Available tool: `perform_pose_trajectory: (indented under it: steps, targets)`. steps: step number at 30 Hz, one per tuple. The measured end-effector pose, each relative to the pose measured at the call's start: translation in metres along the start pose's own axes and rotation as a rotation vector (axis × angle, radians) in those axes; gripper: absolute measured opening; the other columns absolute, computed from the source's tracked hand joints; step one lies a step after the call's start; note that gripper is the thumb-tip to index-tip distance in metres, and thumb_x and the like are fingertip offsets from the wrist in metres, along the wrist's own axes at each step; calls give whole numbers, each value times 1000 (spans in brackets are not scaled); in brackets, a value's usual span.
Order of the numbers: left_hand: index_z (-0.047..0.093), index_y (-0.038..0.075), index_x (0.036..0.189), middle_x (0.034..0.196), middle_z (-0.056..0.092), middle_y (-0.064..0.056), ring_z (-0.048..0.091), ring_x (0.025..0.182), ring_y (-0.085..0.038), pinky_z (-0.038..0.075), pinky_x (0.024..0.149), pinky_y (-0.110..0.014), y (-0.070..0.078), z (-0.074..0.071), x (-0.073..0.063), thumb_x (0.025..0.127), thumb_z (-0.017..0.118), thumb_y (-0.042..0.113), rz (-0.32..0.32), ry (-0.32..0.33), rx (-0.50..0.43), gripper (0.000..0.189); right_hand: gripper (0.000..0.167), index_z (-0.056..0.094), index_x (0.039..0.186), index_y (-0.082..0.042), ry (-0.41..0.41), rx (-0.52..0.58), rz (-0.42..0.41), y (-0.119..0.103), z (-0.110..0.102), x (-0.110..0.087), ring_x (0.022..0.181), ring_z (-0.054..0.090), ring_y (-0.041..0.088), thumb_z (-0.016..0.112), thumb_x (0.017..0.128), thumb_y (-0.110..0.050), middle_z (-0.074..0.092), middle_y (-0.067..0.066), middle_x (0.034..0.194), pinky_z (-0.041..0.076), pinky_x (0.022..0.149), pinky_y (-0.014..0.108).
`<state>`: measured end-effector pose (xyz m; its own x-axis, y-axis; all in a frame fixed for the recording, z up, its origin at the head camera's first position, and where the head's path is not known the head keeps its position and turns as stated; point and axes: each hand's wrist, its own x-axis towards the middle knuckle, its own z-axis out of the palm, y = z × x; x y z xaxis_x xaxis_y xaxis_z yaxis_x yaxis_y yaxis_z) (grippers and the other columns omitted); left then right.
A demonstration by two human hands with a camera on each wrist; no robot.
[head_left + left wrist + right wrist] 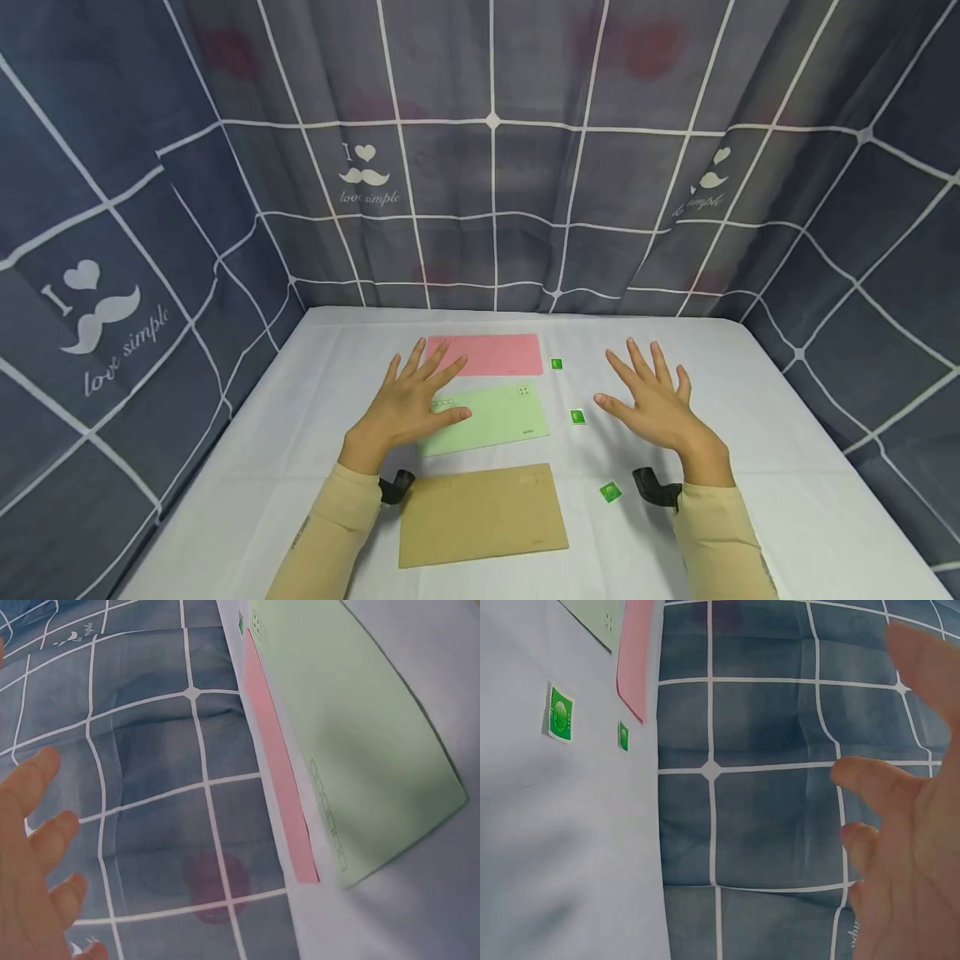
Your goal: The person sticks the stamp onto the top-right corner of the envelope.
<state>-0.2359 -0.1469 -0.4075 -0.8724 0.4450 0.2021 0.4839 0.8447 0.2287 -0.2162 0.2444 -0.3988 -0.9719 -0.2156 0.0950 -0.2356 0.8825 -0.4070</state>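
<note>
Sleeves (330, 525) flank the brown envelope (483, 517), long axis running left-to-right.

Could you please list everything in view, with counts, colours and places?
Pink envelope: one, pink, farthest
Green envelope: one, pale green, middle
Brown envelope: one, tan, nearest
Stamps: three, green, right of the envelopes
Tablecloth: one, white, beneath them
Curtain: count unclear, dark blue with white grid, behind and at sides
Wrist devices: two, black, left and right
Sleeves: two, beige, left and right
Left hand: one, bare, fingers spread, left
Right hand: one, bare, fingers spread, right
</note>
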Motion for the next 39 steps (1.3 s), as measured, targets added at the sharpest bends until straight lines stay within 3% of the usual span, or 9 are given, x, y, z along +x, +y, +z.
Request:
perform_pose_trajectory:
  steps: [4,11,16,20,27,32,39]
  targets:
    - [26,37,159,169,17,-1,-1,158,-33,1,121,-70,2,1,-1,89,51,75,16,-26,-14,83,86,25,160,-19,-24,19,-4,2,1,-3,154,-20,40,56,94,-64,-2,17,169,-13,111,74]
    - [28,36,158,168,20,-2,3,158,-31,10,121,-70,6,3,-4,88,53,76,12,-60,-30,85,82,35,156,-14,-29,17,-12,4,2,-6,153,-3,48,60,93,-60,11,22,167,-5,111,75]
    - [30,34,158,167,22,-2,7,157,-33,11,121,-70,9,4,-5,88,57,72,13,-71,-55,84,76,43,151,-9,-20,-12,-38,4,3,-7,148,22,51,62,94,-55,28,24,162,16,111,75]
    - [33,33,157,167,25,-3,10,157,-33,15,121,-69,11,4,-5,88,57,72,19,-83,-59,83,71,47,148,-3,-54,16,-58,5,2,-7,140,41,47,62,96,-49,46,23,152,34,109,68]
    - [37,32,156,166,27,-3,14,156,-34,18,121,-67,16,2,-5,88,54,75,23,-118,-51,82,60,54,138,-1,-110,112,-76,7,2,-5,122,58,44,64,97,-43,61,21,135,51,98,57]
    - [38,31,155,166,27,-2,15,156,-33,20,122,-65,18,4,-5,88,52,76,26,-134,-44,83,52,60,130,-3,-129,105,-82,5,2,-3,108,64,35,65,96,-42,68,20,119,55,88,51]
    - [38,31,155,166,29,-2,16,156,-32,21,122,-63,22,5,-3,88,51,77,36,-145,-31,83,41,67,114,-2,-186,117,-79,4,1,-2,91,61,17,67,94,-38,68,4,98,52,79,37]
